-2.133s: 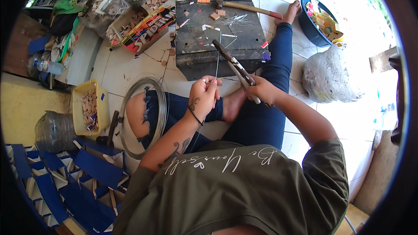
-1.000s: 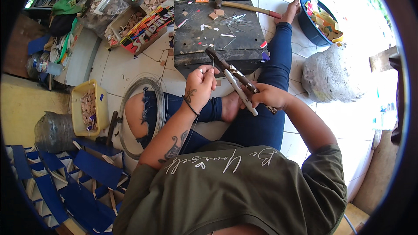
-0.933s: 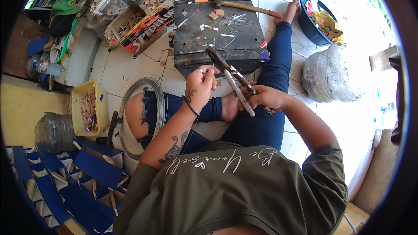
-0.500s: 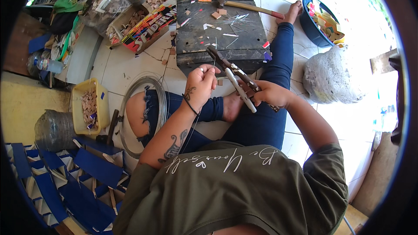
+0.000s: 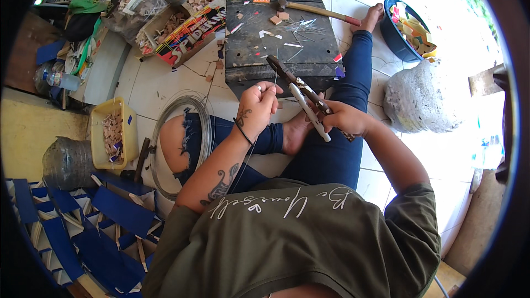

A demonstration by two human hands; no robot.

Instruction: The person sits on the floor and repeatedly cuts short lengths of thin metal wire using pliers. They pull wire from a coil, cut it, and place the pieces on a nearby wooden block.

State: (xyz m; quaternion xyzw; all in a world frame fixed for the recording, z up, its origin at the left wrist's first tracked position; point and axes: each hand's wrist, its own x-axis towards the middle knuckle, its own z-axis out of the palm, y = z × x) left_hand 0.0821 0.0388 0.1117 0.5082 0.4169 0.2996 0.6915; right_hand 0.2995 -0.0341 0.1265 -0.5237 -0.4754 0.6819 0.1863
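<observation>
My left hand [image 5: 258, 107] pinches a thin metal wire [image 5: 276, 72] between thumb and fingers. The wire stands up from the fingertips towards the jaws of a pair of pliers [image 5: 293, 81]. My right hand [image 5: 345, 119] is closed round the pliers' handles, one dark brown and one whitish; whether the jaws are fully closed on the wire, I cannot tell. Beside my left knee lies a coil of wire [image 5: 160, 171], with a strand running along my left forearm. Cut wire pieces [image 5: 309, 28] lie scattered on a black wooden block [image 5: 243, 49] in front of my hands.
A hammer [image 5: 323, 12] and small tan pieces [image 5: 275, 20] rest on the block. A blue tub [image 5: 393, 38] stands far right, a wrapped grey bundle [image 5: 414, 99] nearer. Left are a yellow bin [image 5: 132, 138], a cardboard box [image 5: 190, 41] and blue panels [image 5: 124, 209]. Another person sits beyond.
Both hands have shifted very slightly to the right, with the pliers and wire. The pliers' jaws have moved a little to the right and up; both holds are unchanged.
</observation>
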